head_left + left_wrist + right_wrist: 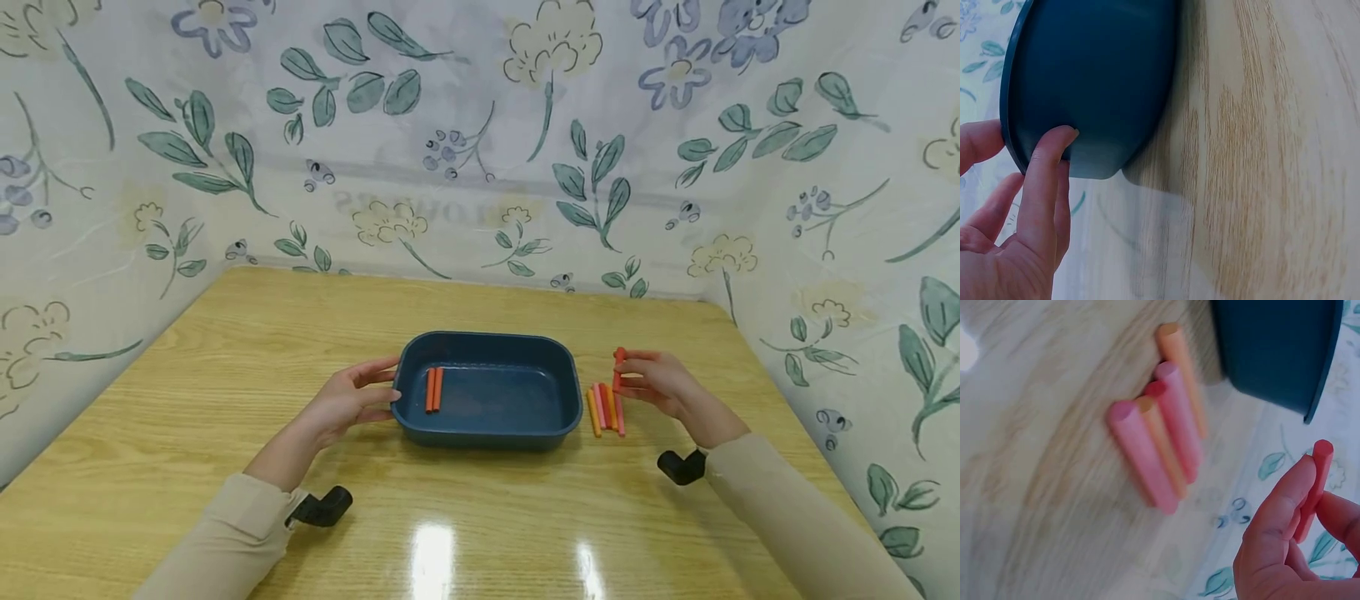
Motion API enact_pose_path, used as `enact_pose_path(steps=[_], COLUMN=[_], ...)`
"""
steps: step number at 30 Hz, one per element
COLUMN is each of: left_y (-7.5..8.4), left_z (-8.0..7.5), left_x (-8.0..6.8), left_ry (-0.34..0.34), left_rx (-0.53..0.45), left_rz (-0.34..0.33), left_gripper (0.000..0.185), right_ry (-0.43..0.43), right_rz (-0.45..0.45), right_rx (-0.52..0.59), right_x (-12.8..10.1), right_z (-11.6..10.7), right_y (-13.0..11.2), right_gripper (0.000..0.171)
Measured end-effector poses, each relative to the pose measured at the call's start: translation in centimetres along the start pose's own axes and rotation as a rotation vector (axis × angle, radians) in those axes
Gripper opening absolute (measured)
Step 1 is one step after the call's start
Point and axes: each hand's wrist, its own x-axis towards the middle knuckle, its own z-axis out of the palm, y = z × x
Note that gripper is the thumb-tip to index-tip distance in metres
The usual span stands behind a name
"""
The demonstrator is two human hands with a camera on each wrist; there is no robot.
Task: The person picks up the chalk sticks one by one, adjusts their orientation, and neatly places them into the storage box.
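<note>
A red stick [618, 369], judged light, stiff and best pinched mid-length, is pinched by the right hand [660, 383], while the tray [487, 429] is touched by the left hand's [345, 404] straight fingers.

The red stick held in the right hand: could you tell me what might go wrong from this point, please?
The right hand pinches the red stick only near its lower end, so it could tip or slip out and roll on the glossy table. The loose sticks lie directly below that hand, so a low move might scatter them. The left hand merely touches the blue tray at its rim, so a knock could slide it.
</note>
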Motion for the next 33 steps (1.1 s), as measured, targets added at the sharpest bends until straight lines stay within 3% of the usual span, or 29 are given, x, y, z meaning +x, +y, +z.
enact_pose_path(steps=[33], left_y=[0.1], left_z=[0.0], left_x=[0.1], left_ry=[-0.001], left_rx=[-0.02], left_rz=[-0.004], left_gripper=[0.064], right_ry=[-0.122], right_rz=[-0.024], right_rx=[-0.024], right_x=[1.2], right_z=[6.8], right_y=[-4.5], right_gripper=[0.054])
